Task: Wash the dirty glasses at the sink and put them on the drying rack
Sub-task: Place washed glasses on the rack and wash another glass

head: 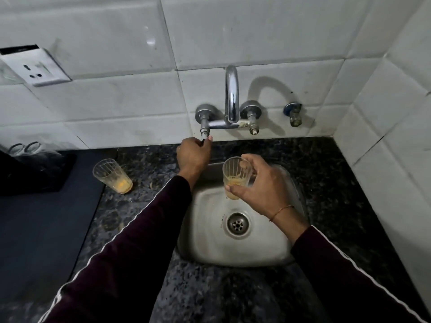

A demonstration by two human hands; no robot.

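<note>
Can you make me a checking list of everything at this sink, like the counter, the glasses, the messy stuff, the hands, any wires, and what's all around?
Surface: dark speckled counter around a steel sink; no water seen running from the tap spout.
Job's things: one dirty glass with yellow dregs, held above the sink; a second dirty glass stands on the counter to the left.
Clutter: clear glasses on a dark rack at far left, blurred.
Hands: left hand grips the left tap valve; right hand holds the glass.
Cables: nothing seen.
Surroundings: white wall tiles, a wall socket, a spare valve on the right.
</note>
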